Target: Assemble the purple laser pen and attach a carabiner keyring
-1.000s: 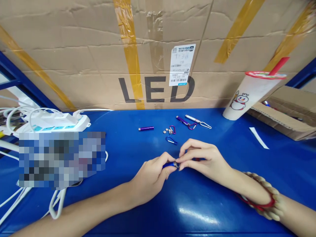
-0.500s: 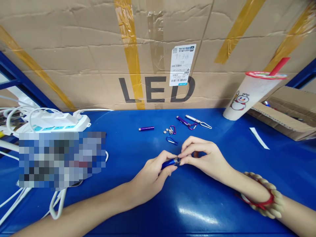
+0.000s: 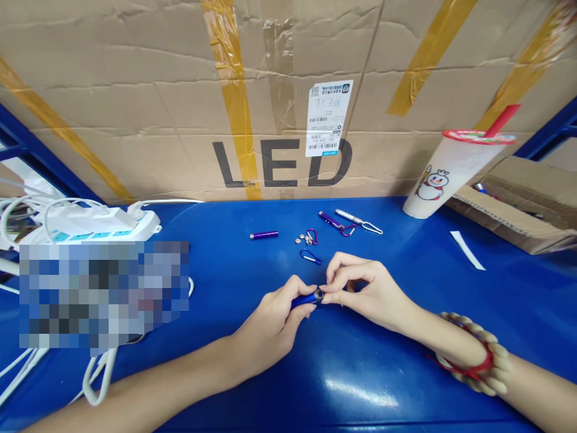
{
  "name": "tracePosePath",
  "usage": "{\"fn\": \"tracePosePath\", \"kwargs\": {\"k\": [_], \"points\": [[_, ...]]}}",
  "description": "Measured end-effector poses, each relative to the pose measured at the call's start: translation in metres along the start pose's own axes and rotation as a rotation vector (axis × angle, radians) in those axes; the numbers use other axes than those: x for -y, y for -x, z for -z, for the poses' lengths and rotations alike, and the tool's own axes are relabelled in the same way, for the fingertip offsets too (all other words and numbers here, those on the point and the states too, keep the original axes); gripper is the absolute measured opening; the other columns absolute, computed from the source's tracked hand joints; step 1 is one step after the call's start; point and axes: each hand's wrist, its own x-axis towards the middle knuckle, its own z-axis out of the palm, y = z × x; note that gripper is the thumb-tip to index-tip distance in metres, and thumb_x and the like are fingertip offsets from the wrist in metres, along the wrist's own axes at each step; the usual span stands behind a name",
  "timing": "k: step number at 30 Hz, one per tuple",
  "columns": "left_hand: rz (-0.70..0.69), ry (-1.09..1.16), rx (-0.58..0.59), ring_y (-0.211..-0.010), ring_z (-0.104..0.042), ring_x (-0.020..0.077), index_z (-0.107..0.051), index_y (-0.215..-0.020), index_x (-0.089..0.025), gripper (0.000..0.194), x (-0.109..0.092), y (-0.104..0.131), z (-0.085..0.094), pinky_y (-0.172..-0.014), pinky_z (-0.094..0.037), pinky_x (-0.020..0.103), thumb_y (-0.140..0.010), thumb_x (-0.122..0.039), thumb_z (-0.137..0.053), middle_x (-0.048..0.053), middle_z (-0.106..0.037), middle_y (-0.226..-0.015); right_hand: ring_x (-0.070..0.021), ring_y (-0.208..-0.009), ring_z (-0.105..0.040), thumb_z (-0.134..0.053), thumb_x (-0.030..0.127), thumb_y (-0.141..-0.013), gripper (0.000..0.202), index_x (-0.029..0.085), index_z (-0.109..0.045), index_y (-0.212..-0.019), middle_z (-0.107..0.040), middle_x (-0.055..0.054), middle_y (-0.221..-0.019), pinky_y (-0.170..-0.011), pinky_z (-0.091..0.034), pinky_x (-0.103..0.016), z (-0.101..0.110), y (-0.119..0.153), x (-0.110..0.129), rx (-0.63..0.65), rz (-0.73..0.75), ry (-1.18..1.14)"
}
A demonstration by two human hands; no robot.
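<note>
1. Blue shiny cylindrical tube [image 3: 303, 299] sits clasped in our left hand [image 3: 273, 319].
2. Our right hand [image 3: 372, 291] meets its end; we can't tell its grip.
3. Open brown cardboard box [image 3: 491, 220] holds a small silver-blue piece [image 3: 480, 188].

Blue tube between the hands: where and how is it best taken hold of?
Probably by the barrel of the blue tube, coming from the left with thumb and fingers on opposite sides, as the left hand does. The barrel looks slim and straight, and its dark end points toward the right hand, so that grip should leave the end exposed.
</note>
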Motion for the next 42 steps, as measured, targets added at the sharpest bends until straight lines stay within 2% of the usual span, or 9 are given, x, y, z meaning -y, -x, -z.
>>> {"fn": "tracePosePath", "kwargs": {"k": [4,8,11,14,17,22,26,33,42], "points": [[-0.036,-0.055,-0.018,-0.083,-0.060,0.0142,-0.046,-0.084,-0.020,0.008,0.001,0.001,-0.001,-0.077,-0.046,0.024,-0.089,-0.018,-0.040,0.004,-0.064,-0.092,-0.0079,-0.057,-0.048,-0.070,0.037,-0.075,0.032,0.014,-0.062,-0.055,-0.053,-0.001,-0.066,-0.047,-0.037,-0.020,-0.003,0.001,0.005,0.019,-0.082,-0.017],[-0.090,-0.097,-0.010,-0.095,-0.060,0.0152,-0.053,-0.097,-0.020,0.015,0.002,0.002,0.000,-0.086,-0.045,0.025,-0.090,-0.017,-0.041,0.004,-0.065,-0.103,-0.0060,-0.052,-0.044,-0.068,0.038,-0.075,0.035,0.013,-0.057,-0.053,-0.049,0.001,-0.063,-0.045,-0.035,-0.019,-0.005,0.002,0.008,0.080,-0.201,-0.131],[-0.124,-0.092,0.000,-0.098,-0.059,0.0135,-0.055,-0.105,-0.023,0.021,0.001,0.002,0.001,-0.088,-0.043,0.022,-0.091,-0.016,-0.041,0.001,-0.065,-0.105,-0.0040,-0.047,-0.041,-0.069,0.044,-0.073,0.040,0.012,-0.054,-0.053,-0.047,0.002,-0.061,-0.042,-0.032,-0.018,-0.005,0.001,0.009,0.125,-0.309,-0.245],[-0.101,-0.076,-0.030,-0.093,-0.059,0.0133,-0.057,-0.106,-0.022,0.022,0.000,0.001,0.001,-0.085,-0.043,0.022,-0.092,-0.017,-0.041,0.002,-0.065,-0.101,-0.0041,-0.046,-0.041,-0.069,0.045,-0.072,0.040,0.013,-0.055,-0.054,-0.047,0.003,-0.060,-0.042,-0.033,-0.018,-0.004,0.000,0.008,0.115,-0.337,-0.237],[-0.048,-0.054,-0.066,-0.083,-0.058,0.0125,-0.057,-0.108,-0.021,0.023,-0.001,0.000,0.001,-0.079,-0.043,0.021,-0.092,-0.018,-0.040,0.001,-0.063,-0.090,-0.0050,-0.050,-0.044,-0.070,0.039,-0.074,0.029,0.014,-0.063,-0.061,-0.053,0.000,-0.067,-0.044,-0.035,-0.018,-0.002,0.001,0.006,0.049,-0.239,-0.068],[0.004,-0.026,-0.082,-0.072,-0.054,0.0104,-0.056,-0.106,-0.020,0.023,-0.001,-0.001,0.002,-0.072,-0.040,0.020,-0.094,-0.020,-0.036,-0.002,-0.057,-0.076,-0.0064,-0.055,-0.052,-0.071,0.031,-0.076,0.016,0.018,-0.070,-0.085,-0.060,-0.002,-0.081,-0.048,-0.042,-0.019,0.004,0.001,0.001,-0.040,0.066,0.144],[0.020,-0.039,-0.048,-0.070,-0.052,0.0106,-0.055,-0.100,-0.020,0.022,-0.001,-0.002,0.003,-0.069,-0.038,0.021,-0.094,-0.021,-0.034,-0.002,-0.055,-0.073,-0.0105,-0.068,-0.059,-0.064,0.028,-0.082,0.011,0.021,-0.073,-0.085,-0.061,-0.004,-0.082,-0.060,-0.049,-0.022,0.009,0.000,-0.001,-0.025,0.248,0.259],[-0.006,-0.014,0.075,-0.068,-0.052,0.0105,-0.053,-0.096,-0.019,0.021,0.000,-0.003,0.004,-0.069,-0.039,0.021,-0.093,-0.023,-0.032,-0.001,-0.056,-0.074,-0.0093,-0.065,-0.060,-0.060,0.024,-0.086,0.014,0.020,-0.072,-0.080,-0.061,-0.003,-0.078,-0.057,-0.049,-0.021,0.010,0.004,-0.002,0.038,0.279,0.218],[-0.007,-0.006,0.085,-0.074,-0.057,0.0113,-0.046,-0.085,-0.019,0.014,0.003,0.000,0.002,-0.071,-0.042,0.022,-0.093,-0.021,-0.034,0.000,-0.059,-0.078,-0.0085,-0.064,-0.059,-0.060,0.022,-0.086,0.012,0.020,-0.071,-0.081,-0.062,-0.002,-0.076,-0.056,-0.044,-0.019,0.010,0.007,-0.003,0.057,0.324,0.292]]}}
